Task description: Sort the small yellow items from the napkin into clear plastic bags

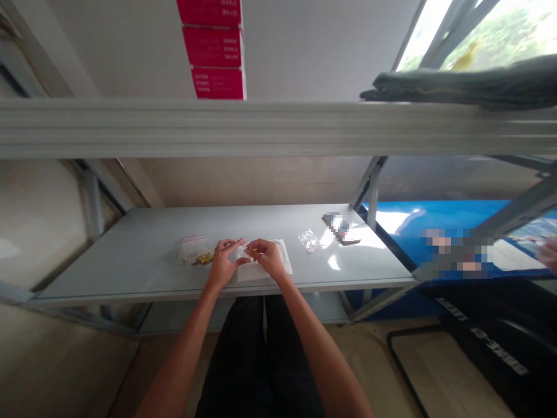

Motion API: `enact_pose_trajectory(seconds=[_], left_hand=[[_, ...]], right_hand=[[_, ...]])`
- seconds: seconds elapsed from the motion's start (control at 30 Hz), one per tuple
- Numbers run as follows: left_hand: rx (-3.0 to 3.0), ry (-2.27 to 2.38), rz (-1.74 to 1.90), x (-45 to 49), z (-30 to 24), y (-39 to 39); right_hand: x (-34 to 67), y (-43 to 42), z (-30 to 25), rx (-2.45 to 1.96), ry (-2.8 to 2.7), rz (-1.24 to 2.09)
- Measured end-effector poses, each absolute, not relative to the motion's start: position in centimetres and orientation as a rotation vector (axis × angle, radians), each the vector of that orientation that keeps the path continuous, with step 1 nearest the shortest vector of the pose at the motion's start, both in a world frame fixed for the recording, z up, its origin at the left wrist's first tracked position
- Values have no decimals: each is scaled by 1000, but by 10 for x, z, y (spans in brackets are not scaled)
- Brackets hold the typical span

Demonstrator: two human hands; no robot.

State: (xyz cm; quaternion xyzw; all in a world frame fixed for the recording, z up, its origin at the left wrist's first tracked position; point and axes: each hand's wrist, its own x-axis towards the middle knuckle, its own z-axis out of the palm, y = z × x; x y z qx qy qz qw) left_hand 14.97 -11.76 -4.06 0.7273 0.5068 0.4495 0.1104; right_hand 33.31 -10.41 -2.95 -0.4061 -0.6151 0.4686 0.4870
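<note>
My left hand (224, 262) is at the left end of a soft white sheet-like item (282, 255), cloth or thin wrapping, near the shelf's front edge. Its fingers and thumb curl around a raised white part of it. Just above the same item, my right hand (266, 255) pinches with thumb and forefinger; a tiny yellow piece (255, 250) shows at the fingertips, too small to name. Left of my hands lies a clear zip bag (186, 251) with small yellow pieces (203, 258) in it. A crumpled clear plastic bag (308, 241) lies to the right.
The grey shelf (130, 255) has metal posts and an upper beam (278, 129) above my hands. A blurred-out flat object (342, 228) lies at the right. Red boxes (213, 47) and dark folded cloth (461, 84) rest above. A black chair (487, 342) and another person's hand (549, 254) are right.
</note>
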Motion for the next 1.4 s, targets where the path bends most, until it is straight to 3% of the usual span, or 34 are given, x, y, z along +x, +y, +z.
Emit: enact_pose_trajectory(seconds=[0.27,0.67,0.83,0.97,1.2,1.4], left_hand=[[2171,1392,1307,150,-35,-122],[1966,1411,1436,150,-32,-125],[1923,1366,1439,149,-30,-125],[1714,1413,1484,148,-31,-126],[1612,1480,1479,145,-36,-123],[1716,1459,1491,141,-44,-117]], right_hand=[[342,-105,-15,-913,-1722,1261],[350,-115,18,-1204,-1953,587],[350,-114,27,-1140,-2027,582],[349,-111,20,-1026,-1926,772],[342,-113,-12,-1365,-2048,376],[330,-117,-26,-1439,-2194,289]])
